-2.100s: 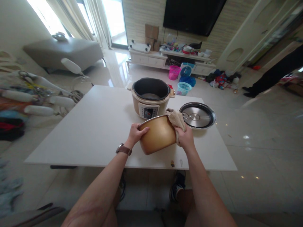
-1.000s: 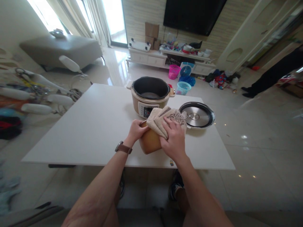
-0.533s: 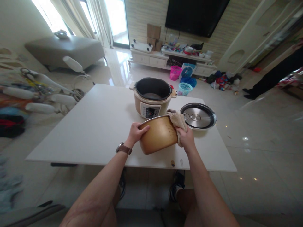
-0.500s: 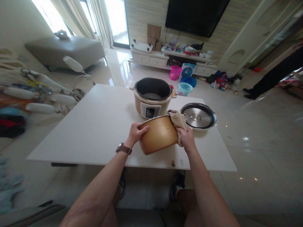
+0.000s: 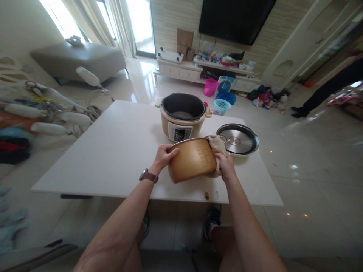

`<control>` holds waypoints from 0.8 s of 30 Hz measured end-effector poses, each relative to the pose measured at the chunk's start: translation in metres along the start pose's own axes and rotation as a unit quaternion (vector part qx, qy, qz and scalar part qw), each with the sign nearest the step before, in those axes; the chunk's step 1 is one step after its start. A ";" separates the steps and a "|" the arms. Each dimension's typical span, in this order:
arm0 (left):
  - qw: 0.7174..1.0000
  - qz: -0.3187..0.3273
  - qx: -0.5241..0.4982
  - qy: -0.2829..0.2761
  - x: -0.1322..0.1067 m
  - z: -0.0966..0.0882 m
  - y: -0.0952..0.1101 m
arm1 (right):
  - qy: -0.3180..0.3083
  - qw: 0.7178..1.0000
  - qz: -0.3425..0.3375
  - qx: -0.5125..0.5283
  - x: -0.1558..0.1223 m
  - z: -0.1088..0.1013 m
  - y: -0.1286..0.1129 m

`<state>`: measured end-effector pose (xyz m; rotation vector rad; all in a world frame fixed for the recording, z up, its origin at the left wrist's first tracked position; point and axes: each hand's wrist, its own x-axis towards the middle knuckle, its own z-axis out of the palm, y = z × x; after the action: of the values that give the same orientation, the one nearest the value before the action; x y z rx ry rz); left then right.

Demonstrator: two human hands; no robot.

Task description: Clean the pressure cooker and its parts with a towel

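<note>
A gold inner pot (image 5: 191,160) with level marks on its side is held tilted above the front of the table. My left hand (image 5: 163,156) grips its left rim, thumb on the outer wall. My right hand (image 5: 226,165) is closed on a beige cloth (image 5: 217,147), pressed against the pot's right side. Just behind stands the pressure cooker body (image 5: 183,117), its dark inside showing and a control panel facing me. To the right, the cooker lid (image 5: 237,139) lies with its metal underside up. The inside of the gold pot is hidden.
The white table (image 5: 99,158) carries two small items near its front edge, one of them a brown piece (image 5: 207,195). Beyond stand a pink basket (image 5: 210,87), a light blue basket (image 5: 221,107) and a low TV cabinet (image 5: 181,72). A person's dark-clad leg (image 5: 326,90) is at far right.
The cloth and my right hand have shifted slightly right and round the pot's side. The pot has turned a little, so more of its level marks face me.
</note>
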<state>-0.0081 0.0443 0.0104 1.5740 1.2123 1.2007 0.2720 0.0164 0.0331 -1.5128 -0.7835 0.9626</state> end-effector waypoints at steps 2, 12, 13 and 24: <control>1.000 -0.001 0.010 0.004 0.002 0.000 0.009 | -0.006 1.000 -0.004 -0.007 -0.001 -0.001 0.002; 0.999 -0.011 0.053 0.003 0.006 0.008 0.019 | -0.032 0.979 -0.144 -0.139 -0.009 -0.001 -0.007; 0.999 -0.011 0.050 0.002 0.005 0.009 0.019 | -0.038 0.970 -0.179 -0.161 -0.015 0.001 -0.012; 0.999 -0.009 0.046 0.006 0.006 0.015 0.017 | -0.134 0.826 -0.404 -0.371 -0.082 0.026 -0.051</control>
<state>0.0111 0.0453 0.0245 1.6226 1.3034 1.1579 0.2136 -0.0368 0.0945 -1.4229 -1.9733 0.1935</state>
